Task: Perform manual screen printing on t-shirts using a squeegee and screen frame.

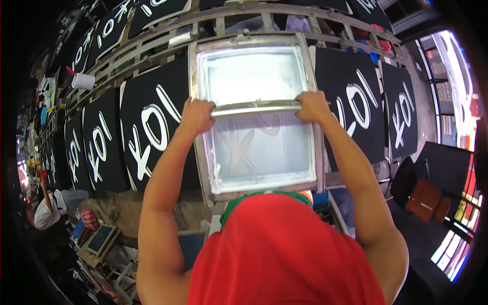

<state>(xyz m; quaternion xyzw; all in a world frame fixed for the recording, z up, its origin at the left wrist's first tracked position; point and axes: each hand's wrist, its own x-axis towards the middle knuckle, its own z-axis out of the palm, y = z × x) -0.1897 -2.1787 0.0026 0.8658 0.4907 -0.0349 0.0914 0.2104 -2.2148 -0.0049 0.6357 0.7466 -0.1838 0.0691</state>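
A wooden-framed printing screen [318,147] lies in front of me, its mesh smeared with white ink [249,76]. A long squeegee [256,109] spans the mesh from side to side, around its middle. My left hand [197,116] is closed around the squeegee's left end, and my right hand [313,107] grips its right end. Pale letter shapes show through the mesh on the near side of the squeegee. What lies under the screen is mostly hidden. Black printed panels [152,81] with white lettering lie on both sides of the screen.
Wooden rails [223,25] run along the far side, with more black panels beyond. A white tub [83,81] with a red handle stands at the left. Chairs [427,198] are at the right. Another person [47,213] is at the far left.
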